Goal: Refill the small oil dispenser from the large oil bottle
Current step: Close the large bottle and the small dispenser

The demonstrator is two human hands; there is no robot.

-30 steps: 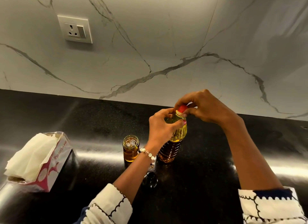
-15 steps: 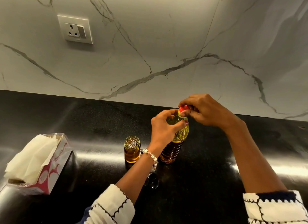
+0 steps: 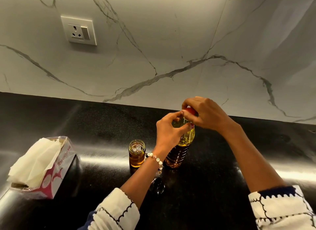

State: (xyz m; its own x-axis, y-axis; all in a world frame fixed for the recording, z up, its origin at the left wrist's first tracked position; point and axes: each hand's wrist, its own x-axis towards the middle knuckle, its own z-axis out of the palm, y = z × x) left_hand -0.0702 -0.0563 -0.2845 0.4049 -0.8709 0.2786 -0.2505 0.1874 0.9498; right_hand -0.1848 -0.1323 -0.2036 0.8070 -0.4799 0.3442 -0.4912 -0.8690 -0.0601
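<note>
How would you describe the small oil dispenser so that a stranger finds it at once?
On the black counter, look left of the large oil bottle that both hands hold. The small oil dispenser stands there: a short open glass jar of amber oil, without a cap.

A white marble wall (image 3: 171, 41) with thin grey veins running diagonally fills the upper half of the view. A white electrical socket plate (image 3: 78, 30), with a three-pin outlet and a switch beside it, is mounted on the wall at upper left. Faint seams between the marble panels run down the wall at centre right. Below the wall, a glossy black speckled stone countertop (image 3: 85, 127) stretches across the whole width, meeting the wall in a straight edge. A bright band of reflected light streaks horizontally across the countertop. The lighting is warm and soft.
</note>
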